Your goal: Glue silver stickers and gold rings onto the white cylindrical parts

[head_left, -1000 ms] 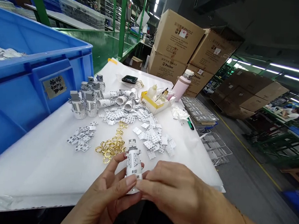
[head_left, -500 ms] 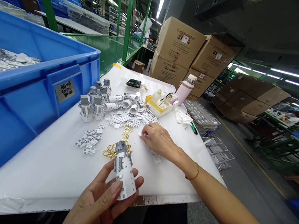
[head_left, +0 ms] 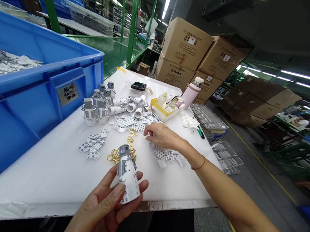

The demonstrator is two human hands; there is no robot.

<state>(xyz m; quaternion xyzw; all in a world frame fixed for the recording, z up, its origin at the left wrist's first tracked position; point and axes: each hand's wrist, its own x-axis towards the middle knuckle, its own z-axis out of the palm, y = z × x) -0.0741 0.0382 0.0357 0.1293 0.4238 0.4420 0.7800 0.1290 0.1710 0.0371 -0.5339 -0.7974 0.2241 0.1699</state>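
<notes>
My left hand (head_left: 107,205) is wrapped round a white cone-shaped part (head_left: 130,180) with grey details and a grey block on its top, held upright near the table's front edge. Just beyond it lie gold rings (head_left: 114,156). My right hand (head_left: 161,135) is over the table to the right of the rings, its fingers bent; what they hold, if anything, is hidden. Under and beside that hand is a pile of small white pieces with grey squares (head_left: 172,156). More such pieces lie at the left (head_left: 95,145) and farther back (head_left: 129,123).
Finished-looking upright parts (head_left: 90,114) and lying white cones (head_left: 117,110) stand behind. A blue bin (head_left: 32,106) borders the left. Farther back are a phone (head_left: 138,85), a yellow-edged tray (head_left: 162,113), a pink bottle (head_left: 191,94), crumpled tissue (head_left: 190,121) and a green cutter (head_left: 201,132).
My right hand has moved slightly up and away, uncovering more of the small pieces beneath it. My left hand still holds the cone-shaped part, shifted very slightly.
</notes>
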